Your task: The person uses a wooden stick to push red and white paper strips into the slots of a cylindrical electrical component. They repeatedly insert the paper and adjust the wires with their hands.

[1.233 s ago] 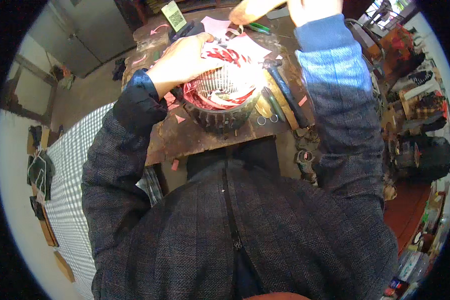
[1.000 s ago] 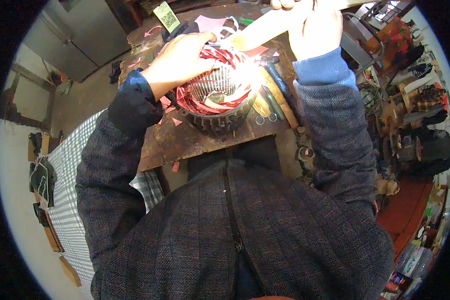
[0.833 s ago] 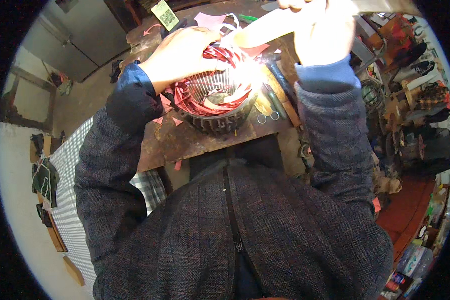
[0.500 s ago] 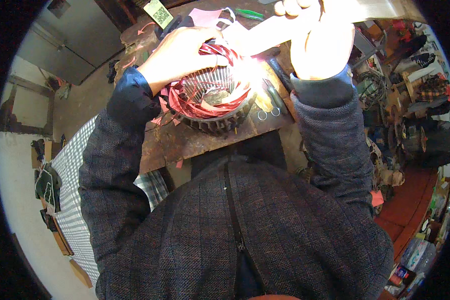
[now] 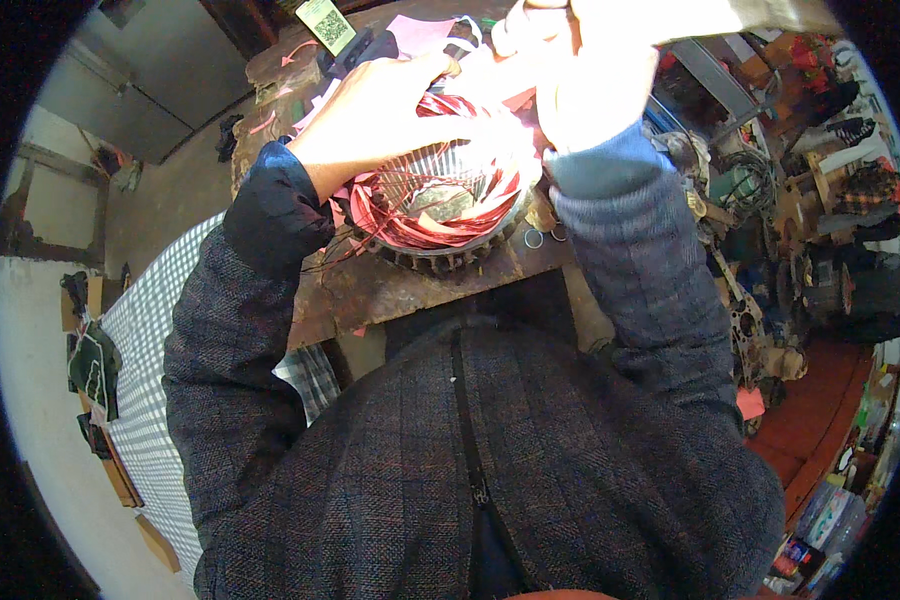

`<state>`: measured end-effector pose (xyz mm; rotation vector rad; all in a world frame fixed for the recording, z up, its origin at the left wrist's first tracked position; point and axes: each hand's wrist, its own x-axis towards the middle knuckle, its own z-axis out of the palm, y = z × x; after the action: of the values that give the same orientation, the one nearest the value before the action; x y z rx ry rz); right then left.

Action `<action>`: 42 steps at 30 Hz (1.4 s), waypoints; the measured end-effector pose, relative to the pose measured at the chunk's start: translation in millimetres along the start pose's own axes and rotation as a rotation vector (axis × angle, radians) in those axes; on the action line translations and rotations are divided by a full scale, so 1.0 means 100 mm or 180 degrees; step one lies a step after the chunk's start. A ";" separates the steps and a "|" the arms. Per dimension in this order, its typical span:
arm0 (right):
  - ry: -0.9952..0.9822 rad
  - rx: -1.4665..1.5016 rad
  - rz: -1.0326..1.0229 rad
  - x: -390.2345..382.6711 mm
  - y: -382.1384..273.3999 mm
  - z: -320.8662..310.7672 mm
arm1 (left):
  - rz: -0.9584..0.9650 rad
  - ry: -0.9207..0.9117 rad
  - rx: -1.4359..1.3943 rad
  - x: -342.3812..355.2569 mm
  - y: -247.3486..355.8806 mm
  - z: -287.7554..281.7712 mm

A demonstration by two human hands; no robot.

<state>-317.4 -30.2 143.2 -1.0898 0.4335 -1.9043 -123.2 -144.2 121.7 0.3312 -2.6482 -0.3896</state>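
A ribbed metal motor housing holds a ring of red wire coils around a slotted inner wall. My left hand is closed on the coils at the upper left of the ring, its thumb across them. My right hand is closed round a long pale flat stick above the housing's upper right; the stick's lower end is lost in glare. Scissors show by their handle rings beside my right sleeve. Pink scraps, a pink sheet and a phone-sized card lie behind the housing.
The worn wooden bench has a checked cloth to its left. Cluttered machine parts, coiled cable and reddish boards fill the right side. A metal door stands at the back left.
My right hand and the stick have come leftward and lower over the housing, hiding more of the tools on the bench. My left hand stays on the coils.
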 end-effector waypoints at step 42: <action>0.0759 -0.0963 0.1019 1.18 0.70 0.48 | -0.1056 0.0796 -0.0916 -0.69 0.10 0.10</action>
<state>-268.9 -160.1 185.9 -0.9163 0.9961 -1.7195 -69.1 -112.5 89.4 0.6794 -2.2548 -0.7710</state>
